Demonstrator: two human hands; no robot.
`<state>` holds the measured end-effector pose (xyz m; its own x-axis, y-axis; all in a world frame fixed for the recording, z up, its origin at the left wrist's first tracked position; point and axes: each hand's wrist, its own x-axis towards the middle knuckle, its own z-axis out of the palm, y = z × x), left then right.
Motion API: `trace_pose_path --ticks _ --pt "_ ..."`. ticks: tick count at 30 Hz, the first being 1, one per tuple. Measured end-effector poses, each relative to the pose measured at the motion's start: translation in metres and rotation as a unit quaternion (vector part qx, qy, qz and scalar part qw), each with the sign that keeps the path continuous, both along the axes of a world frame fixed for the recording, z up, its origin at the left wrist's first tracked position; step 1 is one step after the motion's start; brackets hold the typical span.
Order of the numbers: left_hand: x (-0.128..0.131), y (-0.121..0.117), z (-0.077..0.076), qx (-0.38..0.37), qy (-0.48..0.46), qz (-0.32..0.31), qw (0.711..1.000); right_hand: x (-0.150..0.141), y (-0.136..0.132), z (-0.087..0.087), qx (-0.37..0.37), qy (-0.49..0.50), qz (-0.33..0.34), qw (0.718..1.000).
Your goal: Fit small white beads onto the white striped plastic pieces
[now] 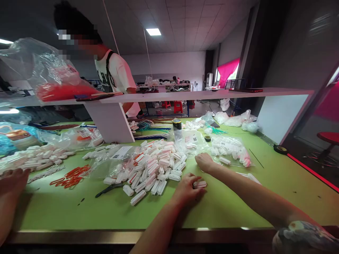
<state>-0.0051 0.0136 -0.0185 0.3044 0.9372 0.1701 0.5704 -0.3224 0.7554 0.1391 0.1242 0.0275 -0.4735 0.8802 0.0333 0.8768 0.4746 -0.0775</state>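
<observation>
My left hand (186, 190) rests on the green table (79, 208) with its fingers curled round a small bundle of white pieces (200, 184). My right hand (204, 162) lies further back, knuckles up, fingers folded under, beside a clear bag of white parts (230, 150); what it holds is hidden. A heap of small white and pink-striped cylinders (152, 169) spreads just left of both hands.
Black scissors (108, 190) lie left of the heap, red loops (70, 176) further left. More bags (235, 120), wire bundles (150, 128) and a tape roll (280, 149) sit behind. A white shelf (185, 95) spans overhead. A person stands opposite; another's arm (10, 197) is at left.
</observation>
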Motion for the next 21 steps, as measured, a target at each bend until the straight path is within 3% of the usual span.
trace_pose_path --ticks 3,5,8,10,14,21 --pt "-0.003 0.0 0.002 -0.005 0.003 0.014 1.0 0.019 -0.017 -0.005 -0.001 0.047 0.01 0.999" --pt "-0.004 0.001 0.001 -0.008 -0.002 0.021 1.0 0.037 -0.033 -0.012 0.0 0.14 0.025 0.99" --pt "-0.001 0.0 -0.001 0.001 0.0 0.023 1.0 0.061 -0.059 -0.028 -0.012 0.352 0.054 0.934" --pt "0.002 -0.001 -0.002 0.006 0.011 0.022 1.0 0.071 -0.074 -0.038 -0.025 0.427 0.048 0.902" --pt "0.006 -0.005 0.0 0.011 0.029 0.024 0.999 0.075 -0.09 -0.047 -0.044 0.45 0.029 0.891" --pt "0.005 -0.006 -0.001 0.014 0.026 0.027 0.999 0.072 -0.09 -0.05 -0.039 0.385 0.064 0.92"
